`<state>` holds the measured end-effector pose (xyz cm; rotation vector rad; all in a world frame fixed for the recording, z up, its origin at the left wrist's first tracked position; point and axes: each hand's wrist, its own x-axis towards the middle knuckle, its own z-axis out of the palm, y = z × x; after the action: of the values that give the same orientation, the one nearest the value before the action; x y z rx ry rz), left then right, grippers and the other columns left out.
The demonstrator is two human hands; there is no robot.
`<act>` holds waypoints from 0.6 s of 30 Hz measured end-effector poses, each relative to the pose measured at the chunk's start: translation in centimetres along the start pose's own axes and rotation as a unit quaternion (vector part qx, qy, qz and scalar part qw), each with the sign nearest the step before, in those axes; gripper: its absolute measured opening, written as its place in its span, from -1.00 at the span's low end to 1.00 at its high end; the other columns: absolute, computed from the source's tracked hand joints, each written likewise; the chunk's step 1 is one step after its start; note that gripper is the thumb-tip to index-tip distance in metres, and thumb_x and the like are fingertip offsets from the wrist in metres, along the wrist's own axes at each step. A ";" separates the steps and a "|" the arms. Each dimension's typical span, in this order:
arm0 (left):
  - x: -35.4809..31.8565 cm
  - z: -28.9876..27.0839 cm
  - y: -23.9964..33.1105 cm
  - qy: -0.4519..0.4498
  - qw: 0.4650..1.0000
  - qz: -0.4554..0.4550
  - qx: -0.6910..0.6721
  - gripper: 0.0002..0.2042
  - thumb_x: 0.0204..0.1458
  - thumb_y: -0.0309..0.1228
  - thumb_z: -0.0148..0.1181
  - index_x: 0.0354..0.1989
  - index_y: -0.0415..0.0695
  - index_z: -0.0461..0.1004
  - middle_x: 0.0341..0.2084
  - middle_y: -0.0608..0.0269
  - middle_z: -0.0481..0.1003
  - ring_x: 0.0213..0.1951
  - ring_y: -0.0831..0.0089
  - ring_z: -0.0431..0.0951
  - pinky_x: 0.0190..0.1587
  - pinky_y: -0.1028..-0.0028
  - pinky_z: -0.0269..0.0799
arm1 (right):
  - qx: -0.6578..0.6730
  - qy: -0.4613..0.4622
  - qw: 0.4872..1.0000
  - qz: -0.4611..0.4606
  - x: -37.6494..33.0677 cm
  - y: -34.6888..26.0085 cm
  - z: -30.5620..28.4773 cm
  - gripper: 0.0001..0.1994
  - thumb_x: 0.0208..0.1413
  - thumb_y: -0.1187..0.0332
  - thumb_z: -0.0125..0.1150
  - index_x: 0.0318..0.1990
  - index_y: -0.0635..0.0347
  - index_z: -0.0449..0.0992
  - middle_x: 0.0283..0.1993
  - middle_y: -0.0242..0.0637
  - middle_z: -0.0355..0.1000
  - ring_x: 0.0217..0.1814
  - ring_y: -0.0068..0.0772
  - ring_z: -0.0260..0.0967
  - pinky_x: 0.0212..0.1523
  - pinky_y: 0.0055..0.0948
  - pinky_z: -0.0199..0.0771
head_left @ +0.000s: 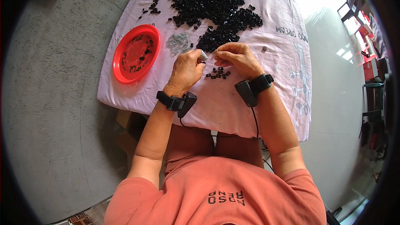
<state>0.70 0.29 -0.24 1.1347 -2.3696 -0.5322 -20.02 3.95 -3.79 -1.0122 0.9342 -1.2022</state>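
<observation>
My left hand (pixel 187 68) is closed around a small silvery metal piece (pixel 203 56) over the cloth-covered table (pixel 266 83). My right hand (pixel 237 57) is just beside it, fingers pinched together at the fingertips; what it pinches is too small to see. A few small black parts (pixel 218 73) lie on the cloth right below both hands. A big heap of the same black parts (pixel 208 0) spreads behind the hands. A small pile of grey metal pins (pixel 178 41) lies left of the hands. Both wrists carry black strapped devices.
A red round plate (pixel 136 53) with some black parts stands at the table's left edge. One lone dark piece (pixel 264 48) lies to the right. Grey concrete floor surrounds the table; chairs and red objects stand at the far right.
</observation>
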 end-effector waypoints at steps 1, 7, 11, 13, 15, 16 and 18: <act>0.1 0.2 -0.2 -0.005 1.000 -0.004 0.006 -0.89 -0.12 -0.59 0.22 -0.38 -0.25 0.51 -0.42 -0.01 0.57 -0.29 0.01 0.59 -0.17 0.18 0.50 | 0.001 0.002 1.000 -0.002 0.0 0.0 0.0 -0.84 0.24 0.39 0.25 -0.14 0.29 0.62 -0.26 -0.27 0.61 -0.25 -0.46 0.61 -0.20 -0.53 0.63; -0.2 0.9 -1.3 -0.004 1.000 0.016 0.021 -0.85 -0.13 -0.56 0.24 -0.34 -0.27 0.49 -0.38 -0.03 0.53 -0.29 -0.02 0.57 -0.20 0.19 0.49 | 0.020 0.005 1.000 -0.004 -0.1 -0.2 0.2 -0.84 0.23 0.41 0.26 -0.14 0.31 0.62 -0.27 -0.26 0.61 -0.25 -0.44 0.61 -0.20 -0.53 0.63; -0.5 0.9 -1.2 0.006 1.000 0.021 0.002 -0.84 -0.11 -0.61 0.24 -0.30 -0.25 0.52 -0.38 -0.01 0.51 -0.30 0.00 0.56 -0.19 0.18 0.48 | 0.019 0.007 1.000 -0.002 0.0 -0.1 0.1 -0.85 0.22 0.42 0.27 -0.15 0.32 0.62 -0.28 -0.26 0.60 -0.25 -0.45 0.61 -0.20 -0.53 0.62; -0.9 0.5 -0.7 0.013 0.999 0.010 -0.038 -0.83 -0.08 -0.62 0.25 -0.27 -0.24 0.54 -0.38 0.01 0.50 -0.31 0.05 0.57 -0.21 0.22 0.49 | 0.014 0.006 1.000 0.002 -0.1 -0.2 0.2 -0.85 0.22 0.42 0.27 -0.16 0.32 0.62 -0.28 -0.26 0.60 -0.25 -0.46 0.61 -0.21 -0.53 0.62; -1.2 0.2 -0.3 0.030 0.996 -0.005 -0.079 -0.82 -0.07 -0.63 0.26 -0.25 -0.24 0.55 -0.37 0.04 0.50 -0.32 0.11 0.58 -0.25 0.29 0.50 | 0.010 0.003 1.000 0.003 -0.1 -0.3 0.3 -0.85 0.22 0.42 0.27 -0.17 0.32 0.62 -0.29 -0.27 0.60 -0.26 -0.47 0.60 -0.21 -0.54 0.62; -1.3 0.1 -0.1 0.040 0.994 -0.012 -0.100 -0.82 -0.06 -0.63 0.27 -0.24 -0.23 0.55 -0.37 0.06 0.50 -0.33 0.15 0.58 -0.27 0.32 0.51 | 0.009 0.001 1.000 0.002 -0.1 -0.3 0.3 -0.85 0.21 0.41 0.28 -0.17 0.32 0.63 -0.29 -0.27 0.60 -0.27 -0.48 0.60 -0.21 -0.54 0.62; -1.4 -0.2 0.1 0.053 0.993 -0.014 -0.104 -0.84 -0.02 -0.62 0.26 -0.23 -0.25 0.55 -0.38 0.11 0.50 -0.34 0.26 0.59 -0.29 0.39 0.50 | -0.001 -0.005 1.000 0.005 -0.1 -0.3 0.3 -0.85 0.21 0.40 0.28 -0.18 0.30 0.62 -0.30 -0.29 0.60 -0.28 -0.50 0.59 -0.21 -0.54 0.61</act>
<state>1.53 1.46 -0.32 1.0768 -2.1545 -0.6930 -19.82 4.07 -3.41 -1.0132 0.9317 -1.1872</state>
